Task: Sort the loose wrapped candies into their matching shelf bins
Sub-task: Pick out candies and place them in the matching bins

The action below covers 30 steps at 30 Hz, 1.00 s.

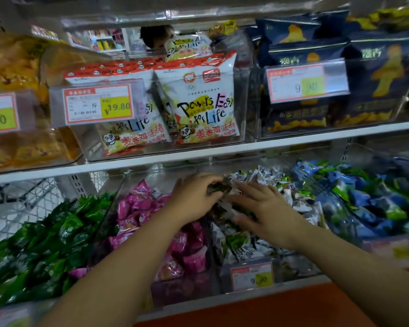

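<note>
On the lower shelf, clear bins hold wrapped candies: green ones (45, 237) at the left, pink ones (151, 208), white-and-green ones (241, 244) in the middle bin, blue ones (364, 199) at the right. My left hand (194, 197) curls its fingers round a bunch of dark-and-white wrapped candies (220, 188) above the white-and-green bin. My right hand (267, 208) lies against the same bunch with fingers spread fairly straight, over the white-and-green pile. How many candies are in the bunch is hidden by the fingers.
The upper shelf (198, 153) carries clear bins of white snack bags (206, 100), dark blue bags (376, 79) and orange bags (12, 74). Price tags (97, 105) hang on the bin fronts. A wire basket (21, 199) stands at the far left. A person's head (156, 36) shows behind the shelf.
</note>
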Available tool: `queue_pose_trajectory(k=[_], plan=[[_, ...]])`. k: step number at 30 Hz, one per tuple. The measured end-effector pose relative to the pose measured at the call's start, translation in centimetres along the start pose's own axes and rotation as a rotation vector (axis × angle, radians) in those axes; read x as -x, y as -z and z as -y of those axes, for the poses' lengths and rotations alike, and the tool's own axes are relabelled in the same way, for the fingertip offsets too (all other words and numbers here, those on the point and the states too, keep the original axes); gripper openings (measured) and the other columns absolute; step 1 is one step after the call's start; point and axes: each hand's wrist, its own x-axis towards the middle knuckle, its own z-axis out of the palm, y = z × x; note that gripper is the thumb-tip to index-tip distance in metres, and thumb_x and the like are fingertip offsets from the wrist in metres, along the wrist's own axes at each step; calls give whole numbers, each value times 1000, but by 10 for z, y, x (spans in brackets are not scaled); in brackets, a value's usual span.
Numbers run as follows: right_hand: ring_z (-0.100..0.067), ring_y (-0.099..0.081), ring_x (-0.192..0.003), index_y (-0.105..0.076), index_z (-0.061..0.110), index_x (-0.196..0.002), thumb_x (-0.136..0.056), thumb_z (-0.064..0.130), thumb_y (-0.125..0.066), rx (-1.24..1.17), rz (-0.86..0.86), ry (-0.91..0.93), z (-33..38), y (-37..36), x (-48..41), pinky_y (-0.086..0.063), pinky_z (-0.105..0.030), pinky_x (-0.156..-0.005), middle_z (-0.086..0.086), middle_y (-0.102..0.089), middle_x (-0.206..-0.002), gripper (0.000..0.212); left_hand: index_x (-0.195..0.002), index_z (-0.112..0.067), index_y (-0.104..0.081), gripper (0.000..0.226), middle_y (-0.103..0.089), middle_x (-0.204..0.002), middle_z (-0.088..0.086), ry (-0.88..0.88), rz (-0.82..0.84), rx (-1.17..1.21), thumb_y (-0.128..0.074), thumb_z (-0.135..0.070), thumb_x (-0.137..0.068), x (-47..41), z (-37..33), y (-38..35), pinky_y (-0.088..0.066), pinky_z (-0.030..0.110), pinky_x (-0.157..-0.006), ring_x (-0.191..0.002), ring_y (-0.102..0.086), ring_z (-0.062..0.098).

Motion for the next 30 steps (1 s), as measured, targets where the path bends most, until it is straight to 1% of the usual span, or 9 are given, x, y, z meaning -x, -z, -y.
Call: queue_pose_trajectory(k=[3, 6, 10, 15, 18, 20, 23, 26, 30], plan=[[-16, 0, -146, -15, 45, -147, -95, 63, -25, 71, 89, -48, -2, -5, -19, -5, -57, -115, 15, 3, -159, 57, -141, -26, -41, 44, -34, -149, -3, 78, 76, -14, -46, -35, -98, 5, 13, -1, -30, 43, -110, -132, -39, 18], [-18, 3, -146, -15, 43, -148, -95, 60, -27, 154, 188, -158, -18, 4, -45, -6, -62, -113, 13, 3, -159, 57, -142, -23, -39, 45, -31, -150, -2, 99, 105, 40, -44, -32, -99, 7, 18, -3, -29, 39, -111, -129, -42, 18], [-24, 7, -146, -18, 39, -148, -95, 58, -32, 177, 298, -248, -42, 14, -65, -13, -63, -112, 9, 2, -159, 59, -142, -25, -39, 47, -31, -150, -2, 108, 90, 71, -47, -32, -97, 6, 22, -5, -25, 44, -113, -133, -36, 18], [-29, 6, -145, -13, 38, -149, -95, 54, -35, 69, 266, -280, -57, 6, -73, -20, -57, -113, 7, 4, -160, 61, -143, -26, -38, 47, -29, -151, -5, 95, 87, 80, -46, -34, -97, 8, 22, -5, -26, 35, -113, -133, -36, 14], [-31, -1, -145, -15, 38, -149, -96, 51, -37, 9, 180, -301, -59, 10, -72, -19, -57, -113, 2, -3, -160, 59, -144, -25, -37, 48, -28, -151, -5, 87, 83, 88, -45, -33, -98, 10, 22, -5, -27, 25, -106, -132, -36, 14], [-29, -9, -145, -20, 38, -148, -97, 49, -37, 50, 85, -275, -52, 15, -68, -15, -56, -114, 1, -13, -159, 55, -145, -25, -36, 48, -28, -151, -5, 80, 75, 86, -45, -33, -98, 10, 21, -5, -27, 20, -100, -132, -36, 13], [-23, -17, -143, -24, 40, -146, -96, 53, -32, 86, -50, -106, -23, 15, -60, -11, -52, -115, 4, -23, -156, 53, -144, -25, -36, 48, -30, -150, -5, 80, 54, 86, -46, -31, -98, 10, 19, -5, -26, 18, -96, -131, -36, 12], [-16, -2, -146, -18, 43, -147, -95, 58, -29, 133, 131, 30, -3, 1, -51, -2, -58, -115, 10, -8, -159, 55, -144, -26, -36, 48, -30, -150, -5, 89, 61, 112, -47, -30, -97, 10, 19, -5, -30, 20, -98, -129, -39, 12], [-15, 4, -147, -17, 42, -147, -96, 59, -22, 242, 188, -40, -31, -3, -44, -1, -59, -115, 11, -2, -159, 55, -144, -27, -35, 48, -27, -152, -5, 98, 79, 130, -47, -30, -98, 12, 19, -3, -32, 28, -106, -131, -38, 14]])
